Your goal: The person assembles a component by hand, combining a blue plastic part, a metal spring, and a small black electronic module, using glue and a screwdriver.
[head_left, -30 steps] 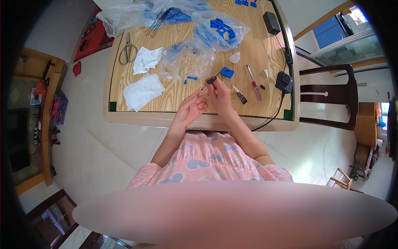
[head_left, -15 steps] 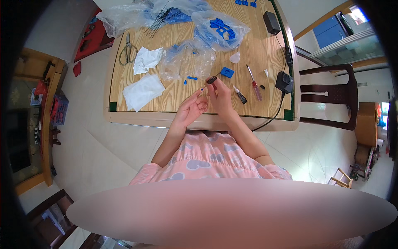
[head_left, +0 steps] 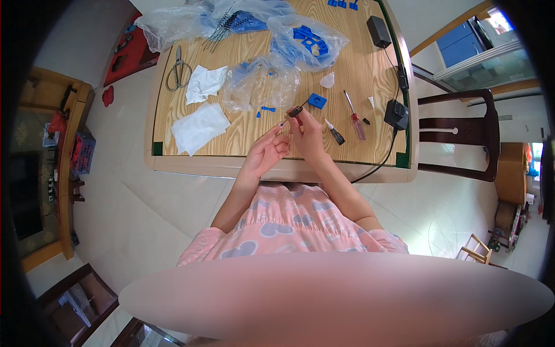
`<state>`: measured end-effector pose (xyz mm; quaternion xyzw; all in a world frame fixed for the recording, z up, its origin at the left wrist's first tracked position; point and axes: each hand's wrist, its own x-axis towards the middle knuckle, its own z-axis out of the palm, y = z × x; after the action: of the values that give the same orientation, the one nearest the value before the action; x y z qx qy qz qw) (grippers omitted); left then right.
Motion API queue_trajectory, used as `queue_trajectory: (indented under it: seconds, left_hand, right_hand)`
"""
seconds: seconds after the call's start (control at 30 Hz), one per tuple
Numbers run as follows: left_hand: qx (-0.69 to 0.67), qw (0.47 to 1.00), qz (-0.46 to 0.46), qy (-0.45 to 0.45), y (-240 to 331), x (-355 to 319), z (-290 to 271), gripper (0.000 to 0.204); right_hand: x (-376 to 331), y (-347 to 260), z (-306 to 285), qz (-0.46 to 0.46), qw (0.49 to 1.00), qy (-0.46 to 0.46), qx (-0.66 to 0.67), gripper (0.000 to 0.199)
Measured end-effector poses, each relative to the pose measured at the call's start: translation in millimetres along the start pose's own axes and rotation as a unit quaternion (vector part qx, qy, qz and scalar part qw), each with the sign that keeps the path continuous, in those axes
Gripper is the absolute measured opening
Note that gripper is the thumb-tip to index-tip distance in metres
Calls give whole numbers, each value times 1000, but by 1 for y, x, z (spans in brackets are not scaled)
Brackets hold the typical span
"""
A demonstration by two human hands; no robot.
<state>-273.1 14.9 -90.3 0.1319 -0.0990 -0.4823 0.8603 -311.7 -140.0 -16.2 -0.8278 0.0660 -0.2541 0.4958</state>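
Observation:
Over the near part of the table, my right hand (head_left: pixel 308 137) pinches a dark coiled spring (head_left: pixel 295 111) with a thin straight wire end. A small blue piece (head_left: pixel 281 124) shows at the fingertips of my left hand (head_left: pixel 267 152), close to the spring's lower end. My left palm is turned up, with its other fingers loosely curled. Just beyond my right hand lies a blue square block (head_left: pixel 315 100) with a round recess. Small blue parts (head_left: pixel 268 109) rest on the table to the left. A small glue bottle (head_left: pixel 335 134) with a white nozzle lies right of my right hand.
A screwdriver (head_left: pixel 356 121) and a black box with a cable (head_left: pixel 396 114) are at the right. White tissues (head_left: pixel 200 128) and scissors (head_left: pixel 178 70) lie left. Clear plastic bags (head_left: pixel 263 84), blue parts (head_left: pixel 311 41) and several dark springs (head_left: pixel 226 29) occupy the far side. A chair (head_left: pixel 459 130) stands right.
Both hands and the spring keep almost the same place. My view has shifted very slightly; nothing has been let go.

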Motion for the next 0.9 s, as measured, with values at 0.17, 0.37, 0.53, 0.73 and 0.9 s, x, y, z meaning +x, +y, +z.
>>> queue_trajectory:
  seconds: [0.17, 0.37, 0.53, 0.73, 0.9]
  left_hand:
    - [-2, 1000, -5, 17, 0, 0, -1, 43]
    - [-2, 1000, 1, 3, 0, 0, -1, 41]
    - [-9, 1000, -6, 1, 0, 1, -5, 40]
    - [-5, 1000, -4, 4, -1, 0, -5, 40]
    - [2, 1000, -7, 1, 0, 0, -3, 40]
  right_hand:
    - [1, -3, -1, -13, 1000, -3, -21, 15]
    - [0, -1, 0, -18, 1000, 2, -17, 15]
    - [-1, 3, -1, -2, 1000, -12, -9, 15]
    - [0, -1, -1, -12, 1000, -8, -15, 14]
    - [0, -4, -1, -18, 1000, 0, -14, 13]
